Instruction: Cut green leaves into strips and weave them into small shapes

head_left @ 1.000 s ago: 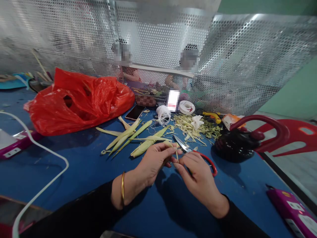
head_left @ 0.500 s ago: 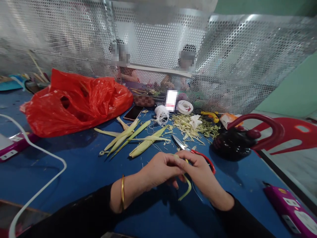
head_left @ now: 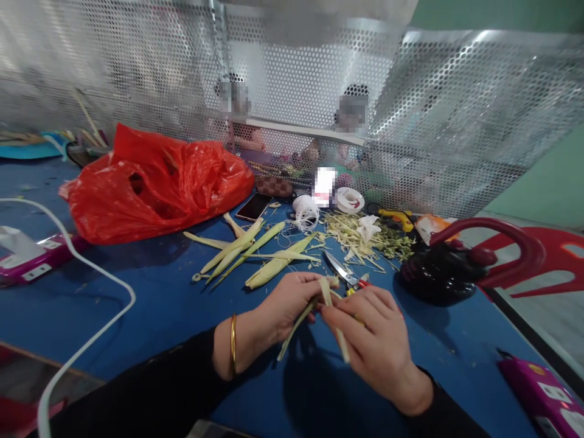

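Observation:
Pale corn husk strips (head_left: 341, 344) are pinched in my left hand (head_left: 287, 304), which wears a gold bangle (head_left: 233, 347). One strip loops over the top and hangs down between the hands; a greener end hangs below the left fingers. My right hand (head_left: 381, 334) is closed on the husk beside it, its fingertips partly hidden. Just beyond the hands lie scissors (head_left: 338, 266) with red handles, mostly covered by my right hand. Whole corn husks (head_left: 274, 267) lie spread on the blue table (head_left: 177, 304) past my left hand.
Behind are husk scraps (head_left: 347, 234), white string (head_left: 305, 213), a tape roll (head_left: 350, 199) and a phone (head_left: 254, 207). A red plastic bag (head_left: 173, 188) lies left, a dark kettle (head_left: 438, 280) right. Purple power strips (head_left: 538, 389) and a white cable (head_left: 114, 280) flank me. People sit behind a perforated screen (head_left: 296, 61).
My hands have moved apart a little, the right one down and to the right. The husk strip now loops over the left fingers. The view has shifted slightly left.

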`<state>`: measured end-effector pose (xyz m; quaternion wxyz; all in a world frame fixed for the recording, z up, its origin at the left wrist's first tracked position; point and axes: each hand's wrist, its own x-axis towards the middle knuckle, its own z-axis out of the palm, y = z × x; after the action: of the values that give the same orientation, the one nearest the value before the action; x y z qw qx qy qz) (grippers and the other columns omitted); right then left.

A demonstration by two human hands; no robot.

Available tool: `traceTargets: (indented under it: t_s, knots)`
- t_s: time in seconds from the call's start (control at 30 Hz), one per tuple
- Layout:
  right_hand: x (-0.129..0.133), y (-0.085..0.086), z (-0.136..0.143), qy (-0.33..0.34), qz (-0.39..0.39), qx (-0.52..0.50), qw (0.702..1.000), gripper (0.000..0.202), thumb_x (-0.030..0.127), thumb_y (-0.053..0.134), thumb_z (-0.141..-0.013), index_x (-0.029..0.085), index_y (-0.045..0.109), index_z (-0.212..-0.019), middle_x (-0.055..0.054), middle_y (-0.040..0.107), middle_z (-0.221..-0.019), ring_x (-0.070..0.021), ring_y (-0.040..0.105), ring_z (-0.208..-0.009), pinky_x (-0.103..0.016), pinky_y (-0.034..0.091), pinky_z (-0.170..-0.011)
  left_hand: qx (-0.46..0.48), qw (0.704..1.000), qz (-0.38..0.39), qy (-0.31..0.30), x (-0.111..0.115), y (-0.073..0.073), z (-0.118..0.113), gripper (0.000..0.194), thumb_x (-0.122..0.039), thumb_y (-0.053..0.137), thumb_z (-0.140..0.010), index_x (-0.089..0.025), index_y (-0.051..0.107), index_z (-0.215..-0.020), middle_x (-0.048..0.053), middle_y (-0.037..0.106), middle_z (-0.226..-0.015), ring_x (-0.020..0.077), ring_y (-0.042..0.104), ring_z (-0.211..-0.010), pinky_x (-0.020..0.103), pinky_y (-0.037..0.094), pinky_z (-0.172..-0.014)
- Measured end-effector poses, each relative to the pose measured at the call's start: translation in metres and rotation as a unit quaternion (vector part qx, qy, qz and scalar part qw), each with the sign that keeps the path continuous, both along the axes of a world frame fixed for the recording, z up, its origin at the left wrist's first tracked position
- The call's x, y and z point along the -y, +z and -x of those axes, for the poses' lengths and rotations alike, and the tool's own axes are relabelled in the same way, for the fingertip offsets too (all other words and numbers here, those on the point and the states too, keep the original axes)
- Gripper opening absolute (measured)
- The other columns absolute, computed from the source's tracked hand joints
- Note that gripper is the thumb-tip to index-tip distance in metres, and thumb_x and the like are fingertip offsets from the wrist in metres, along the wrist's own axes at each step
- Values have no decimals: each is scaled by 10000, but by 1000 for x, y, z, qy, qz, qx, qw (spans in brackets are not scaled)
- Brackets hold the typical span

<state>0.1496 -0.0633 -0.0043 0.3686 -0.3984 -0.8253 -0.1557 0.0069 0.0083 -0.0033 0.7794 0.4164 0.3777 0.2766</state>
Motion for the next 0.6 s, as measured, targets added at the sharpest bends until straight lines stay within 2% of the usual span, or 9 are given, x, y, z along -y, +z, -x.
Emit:
traceTargets:
  t_s: [0.1,0.23,0.33,0.43,0.5,0.6]
  knots:
    - [-3,-6,0,7,23,96,995,159,112,516,-909,146,663,-960,-54,674,-804,-190,532,-721,-370,360,-707,13,999,33,33,-5,3,1,184,-156,595,-754,-114,686,-908,37,667,-677,61,521,-458,142,281,-362]
    - [-10,-13,0,-25,52,168,984,244,106,427,-932,128,661,-994,-77,666,-837,-216,518,-743,-369,347,-688,41,996,54,66,-10,5,3,131,-184,594,-818,-122,678,-897,44,680,-698,86,608,-553,136,364,-409]
    - [-9,-10,2,-25,76,173,982,241,112,427,-921,135,665,-953,-72,647,-795,-218,514,-733,-375,353,-696,67,994,65,65,-11,3,4,109,-180,596,-829,-125,674,-883,49,692,-729,111,662,-652,150,450,-498]
    - [-3,-4,5,2,89,140,986,181,177,483,-919,147,660,-897,-39,608,-698,-198,493,-668,-373,359,-681,81,991,73,73,-11,1,3,101,-147,582,-828,-122,672,-867,44,689,-720,113,658,-643,192,507,-596]
    - [-1,-2,6,9,60,120,991,175,154,490,-922,136,654,-982,-41,630,-734,-190,508,-686,-373,373,-710,86,990,75,78,-8,0,1,82,-124,601,-803,-115,669,-847,48,685,-705,116,650,-629,203,507,-616]
    - [-2,-6,9,-18,20,131,991,265,76,439,-928,135,641,-1089,-65,665,-850,-201,542,-779,-382,384,-794,103,989,79,70,-1,-2,-3,53,-107,659,-733,-102,663,-785,40,662,-668,103,614,-589,186,467,-580]
